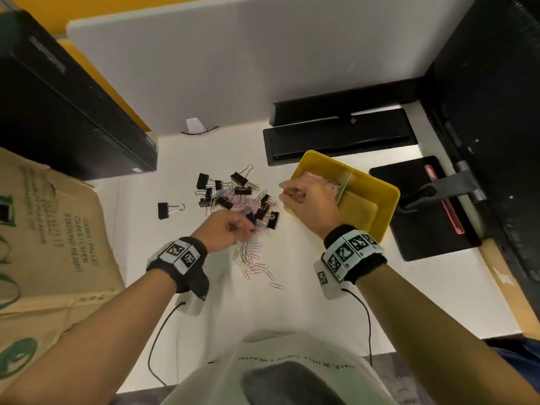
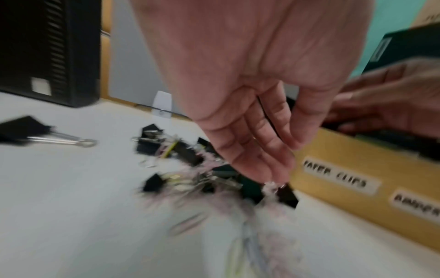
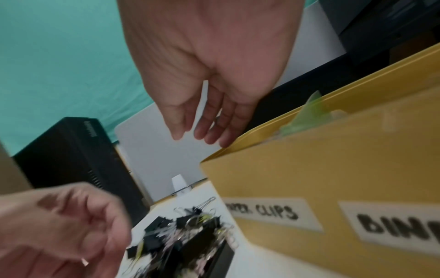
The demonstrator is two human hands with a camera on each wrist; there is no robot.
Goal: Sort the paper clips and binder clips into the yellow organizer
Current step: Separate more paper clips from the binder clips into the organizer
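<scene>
A mixed pile of black binder clips and pastel paper clips lies mid-desk. More loose paper clips are spread nearer me. My left hand reaches into the pile's near edge, and its fingertips pinch a few paper clips, though the view is blurred. The yellow organizer stands to the right, labelled for paper clips and binder clips. Pink paper clips lie in its far compartment. My right hand hovers at its left rim, fingers relaxed and holding nothing. One binder clip lies apart on the left.
A black computer tower and a cardboard box close off the left side. A monitor base and black flat devices lie behind and to the right of the organizer. A white partition backs the desk. Cables trail from both wrists.
</scene>
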